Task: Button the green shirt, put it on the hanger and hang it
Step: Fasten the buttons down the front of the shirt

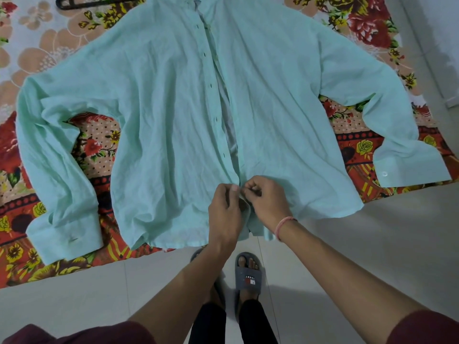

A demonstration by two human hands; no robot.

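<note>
- Mint-green shirt (161, 108) lies front up, spread flat on a red and yellow floral sheet (99, 142), with its collar away from the person and both sleeves out to the sides
- Its front stands open down the middle with a narrow gap, and a row of dark buttonholes (210, 84) runs along one edge
- Left hand (224, 209) sits at the low end of that opening, near the hem, fingers curled, thumb pinching one front edge
- Right hand (267, 197) is close against it, fingertips pinching the other front edge at the same spot; a pink thread band (283, 227) circles its wrist
- Whether a button lies between the fingers cannot be told
- Black hanger (74, 2) rests on the sheet at the far left, well apart from both hands
- Grey slide sandal (248, 276) stands on the pale tiled floor (372, 244) below the hem
</note>
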